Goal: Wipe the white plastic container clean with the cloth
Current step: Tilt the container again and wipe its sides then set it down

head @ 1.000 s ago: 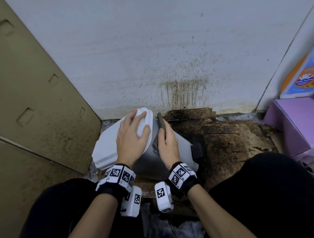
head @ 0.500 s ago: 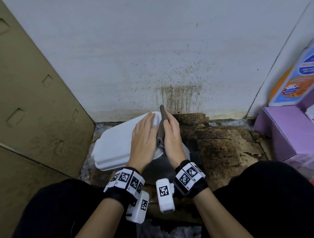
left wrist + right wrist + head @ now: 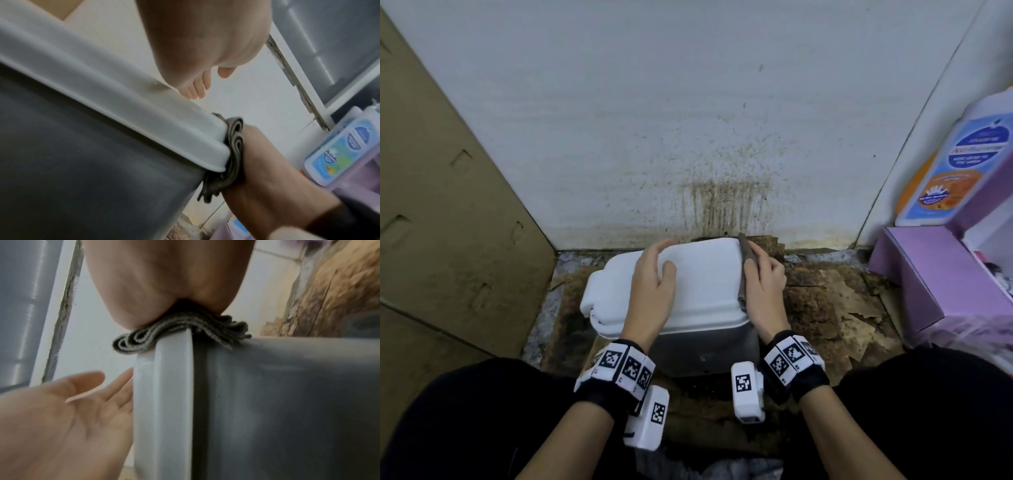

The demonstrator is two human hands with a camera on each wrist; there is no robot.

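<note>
The container stands on the floor, a white lid (image 3: pixel 705 284) on a grey body (image 3: pixel 705 349). My left hand (image 3: pixel 654 284) lies flat on the lid with straight fingers. My right hand (image 3: pixel 762 284) grips a folded grey-brown cloth (image 3: pixel 743 263) and presses it against the lid's right edge. In the left wrist view the cloth (image 3: pixel 234 146) is bunched between the lid's rim (image 3: pixel 127 104) and the right hand (image 3: pixel 271 165). In the right wrist view the cloth (image 3: pixel 185 332) is squeezed under my palm onto the lid's edge (image 3: pixel 164 402), with the left hand (image 3: pixel 61 418) open beside it.
A brown cardboard panel (image 3: pixel 448 240) leans on the left. The white wall (image 3: pixel 722 137) behind is spattered with brown stains. A purple box (image 3: pixel 935 274) and a bottle with a blue and orange label (image 3: pixel 959 171) stand at the right. Torn, dirty paper (image 3: pixel 835 308) covers the floor.
The right hand has slid the cloth rightward across the lid to its right edge. The left hand has shifted left on the lid, so the hands are now apart.
</note>
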